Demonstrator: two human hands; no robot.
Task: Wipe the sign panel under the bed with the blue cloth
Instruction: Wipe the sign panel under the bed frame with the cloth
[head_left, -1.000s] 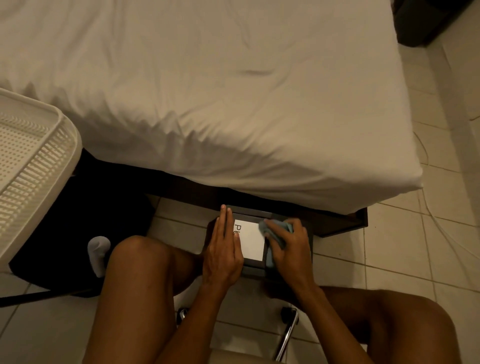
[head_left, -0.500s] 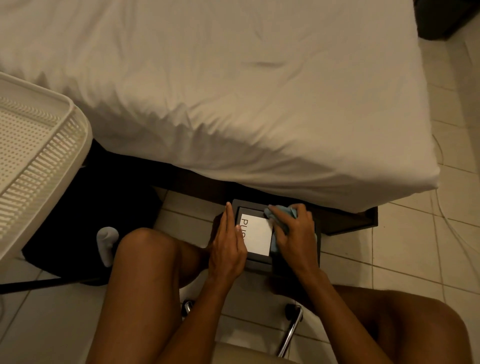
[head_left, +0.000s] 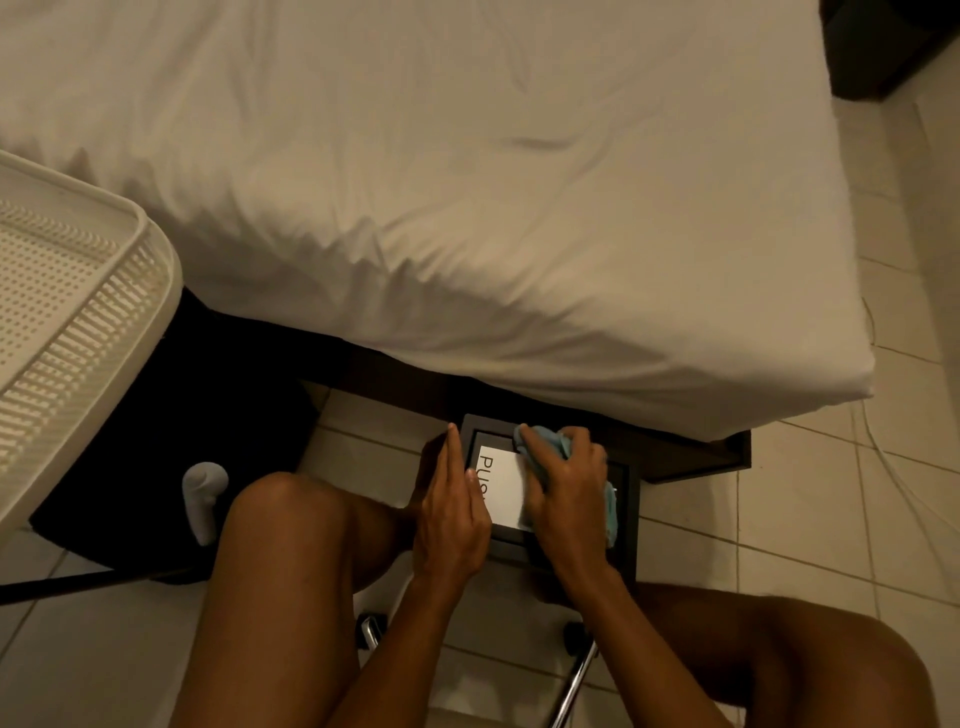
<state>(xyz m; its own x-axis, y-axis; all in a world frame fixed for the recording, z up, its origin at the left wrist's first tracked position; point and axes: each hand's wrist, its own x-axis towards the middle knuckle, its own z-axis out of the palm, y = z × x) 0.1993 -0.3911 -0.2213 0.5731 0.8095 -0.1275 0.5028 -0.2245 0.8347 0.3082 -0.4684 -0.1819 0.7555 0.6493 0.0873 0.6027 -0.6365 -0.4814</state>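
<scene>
**Sign wipe in progress at bed edge**

Tiled floor (head_left: 810, 525) fills the lower field; a white-sheeted bed (head_left: 467, 208) covers everything from 9 to 2 o'clock. At 6 o'clock from the mattress edge, the sign (head_left: 501, 486) lies flat, a dark frame around a white face, its far edge near the bed base.

Left hand (head_left: 452, 514) lies flat and unclenched, fingers straight along the frame's 9 o'clock side. Judged purpose: bracing the sign against sliding under the wiping pressure. Right hand (head_left: 563, 488) is clenched on the cloth (head_left: 545, 441), pressing it on the white face's 3 o'clock half. Bunching gives a firm pad; loose cloth trails out at 4 o'clock.

Hidden or unclear:
- Lettering reads "PUS", the remainder covered by the left hand.
- The sign's right half sits beneath hand and cloth; its condition cannot be judged.
- A white basket (head_left: 67, 338) at 9 o'clock is cut off.
- A pale object (head_left: 203, 493) on a dark mat is unidentifiable.
</scene>
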